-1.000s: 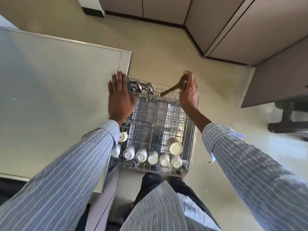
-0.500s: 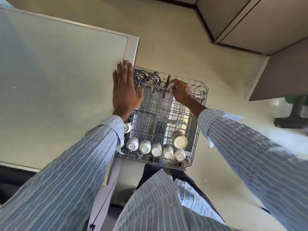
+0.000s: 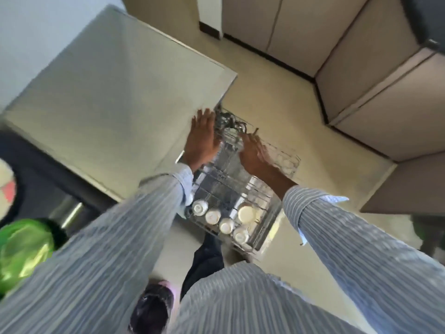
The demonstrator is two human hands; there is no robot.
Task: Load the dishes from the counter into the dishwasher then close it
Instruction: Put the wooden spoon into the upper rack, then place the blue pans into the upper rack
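The dishwasher's wire rack (image 3: 292, 168) is pulled out over the floor below me. Several white cups (image 3: 212, 216) stand upside down along its near edge, and metal utensils (image 3: 228, 121) fill its far left corner. My left hand (image 3: 202, 139) rests flat on the counter (image 3: 115, 92) edge beside the rack. My right hand (image 3: 255, 153) lies over the rack's far part with fingers stretched out. The brown wooden spoon (image 3: 256, 130) stands in the rack just past those fingertips. The frame is blurred, so any contact between fingers and spoon is unclear.
A green object (image 3: 21, 249) sits at the lower left near a dark appliance front. Beige cabinets (image 3: 375, 92) line the far and right sides. Pale floor surrounds the rack, and my shoe (image 3: 154, 307) is below it.
My right hand brought the wooden spoon down from above the rack into its far part and now lies stretched over it. The camera swung, and my left hand stayed on the counter edge.
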